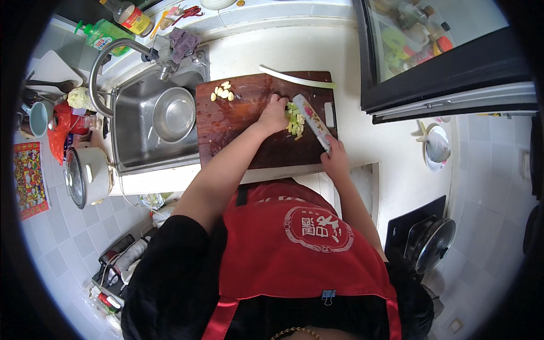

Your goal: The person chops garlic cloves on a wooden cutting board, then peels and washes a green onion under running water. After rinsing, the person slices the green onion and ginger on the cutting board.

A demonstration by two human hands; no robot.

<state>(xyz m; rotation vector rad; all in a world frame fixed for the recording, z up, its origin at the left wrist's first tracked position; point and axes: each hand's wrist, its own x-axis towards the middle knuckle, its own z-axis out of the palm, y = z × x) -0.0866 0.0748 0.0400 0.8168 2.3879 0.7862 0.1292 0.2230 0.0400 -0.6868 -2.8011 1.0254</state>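
Observation:
A dark wooden cutting board (pixel 238 123) lies on the counter before me. In my right hand (pixel 335 158) is the handle of a kitchen knife (pixel 311 117), whose pale blade bears a flower pattern. Left of the blade lies a heap of chopped green and pale vegetable pieces (pixel 295 121). My left hand (pixel 275 114) rests on the board at the heap's left side with its fingers curled; whether they grip a piece is hidden. Peeled garlic cloves (pixel 223 91) sit near the board's far left corner. A long pale-green stalk (pixel 297 78), perhaps scallion, lies across the far right edge.
To the left is a steel sink (pixel 131 140) with a metal basin (pixel 174 114) under a curved faucet (pixel 94 72). A white electric pot (pixel 91 176) stands at the counter's left end. An open window frame (pixel 442 63) juts in at upper right; a lidded pan (pixel 433 246) sits lower right.

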